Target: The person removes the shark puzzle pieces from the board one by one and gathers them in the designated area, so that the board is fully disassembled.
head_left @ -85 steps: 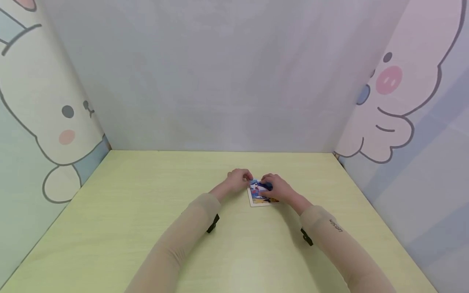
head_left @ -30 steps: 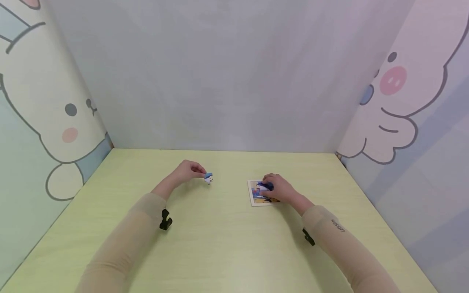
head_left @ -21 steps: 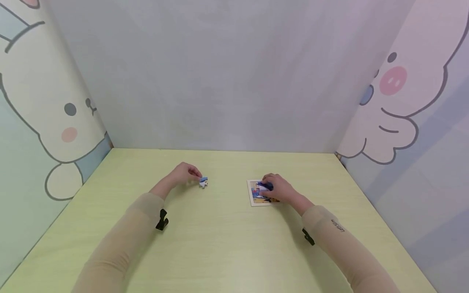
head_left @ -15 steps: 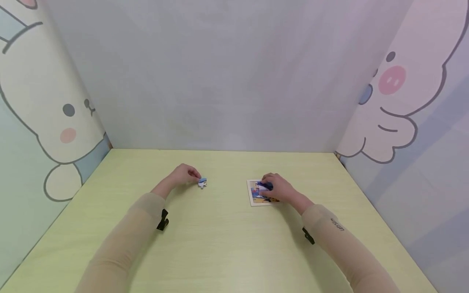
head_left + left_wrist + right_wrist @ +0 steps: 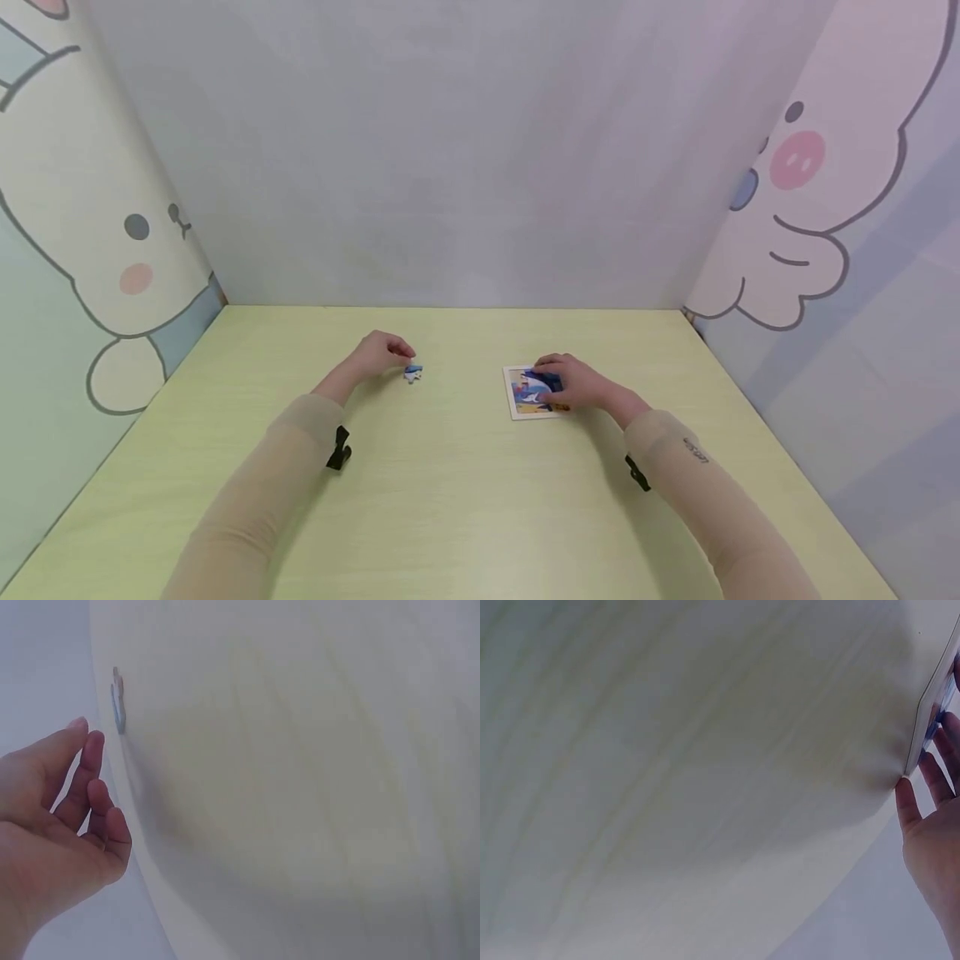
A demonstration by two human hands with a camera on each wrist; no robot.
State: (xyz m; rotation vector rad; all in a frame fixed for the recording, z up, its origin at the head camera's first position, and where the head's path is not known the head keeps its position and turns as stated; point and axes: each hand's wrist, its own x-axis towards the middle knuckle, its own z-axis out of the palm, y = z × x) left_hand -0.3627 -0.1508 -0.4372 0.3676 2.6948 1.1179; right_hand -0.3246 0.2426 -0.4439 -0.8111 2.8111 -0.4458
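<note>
Two cartoon-printed walls (image 5: 810, 242) flank the pale-yellow table (image 5: 457, 492) bearing a framed puzzle (image 5: 530, 393).

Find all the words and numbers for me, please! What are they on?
Right sleeve: one dark word, maybe starting with "L", but too small and blurred to read.
Puzzle: no letters or numbers I can make out; the right hand covers part of it.
Loose piece: none I can make out.
Wall animals: just drawings, no words.
</note>
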